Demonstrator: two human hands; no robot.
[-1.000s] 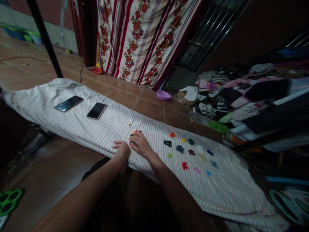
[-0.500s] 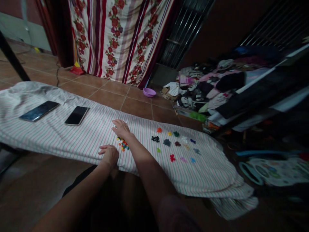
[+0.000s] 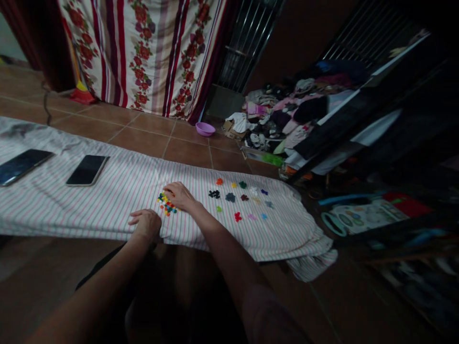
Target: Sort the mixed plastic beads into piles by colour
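- Lying at the left edge of view, partly cut off, is a large phone [image 3: 23,167] on the striped cloth [image 3: 122,186].
- Next comes a smaller phone [image 3: 88,170], flat, dark screen up.
- The left hand [image 3: 148,223] rests at the cloth's near edge, fingers loosely stretched out, seemingly holding nothing.
- Just beyond it, between the two hands, lies the mixed pile [image 3: 167,204] of small coloured pieces, loosely spread. The pieces look light, hard and smooth, probably plastic: unlikely to break, but apt to slip or scatter if nudged. A thumb-and-fingertip pinch on the sides of one piece should suit best, pressing lightly, since the soft cloth may give underneath.
- The right hand [image 3: 180,196] reaches over that pile's far right side, fingers bent down to it; whether they grip a piece, I cannot tell.
- Well apart to the right sit small single-colour groups: orange [image 3: 219,181], black [image 3: 214,194] and lime [image 3: 219,209] first, then grey [image 3: 230,197] and red [image 3: 237,217].
- Farther right are brown [image 3: 244,198], pink [image 3: 252,217], white [image 3: 254,190] and dark blue [image 3: 264,192], each touched by neither hand.
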